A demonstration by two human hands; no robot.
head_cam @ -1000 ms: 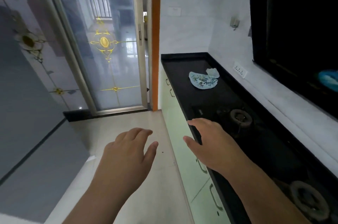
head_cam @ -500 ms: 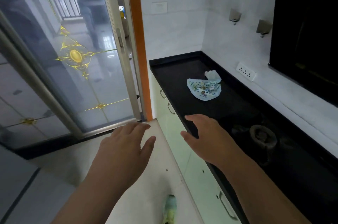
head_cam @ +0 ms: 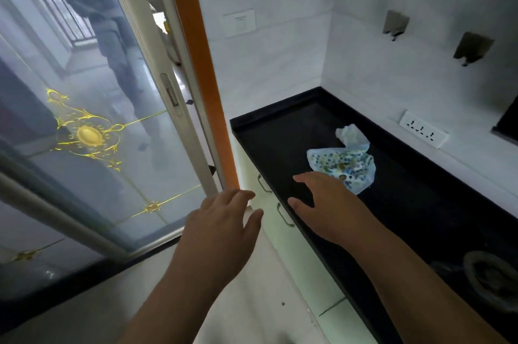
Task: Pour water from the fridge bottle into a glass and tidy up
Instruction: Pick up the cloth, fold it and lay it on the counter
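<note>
No bottle, glass or fridge is in view. My left hand hovers palm down over the pale floor, fingers relaxed and spread, holding nothing. My right hand reaches over the front edge of the black countertop, fingers straight and empty, just short of a patterned blue cloth that lies on the counter. A crumpled white piece lies right behind the cloth.
A sliding glass door with gold ornament fills the left, beside an orange door frame. Pale green cabinets with handles stand under the counter. A stove burner sits at the right. A wall socket and two hooks are on the white wall.
The view has swung right and moved closer to the counter's far end. Both hands stay open and raised; the right hand has come over the counter near the cloth.
</note>
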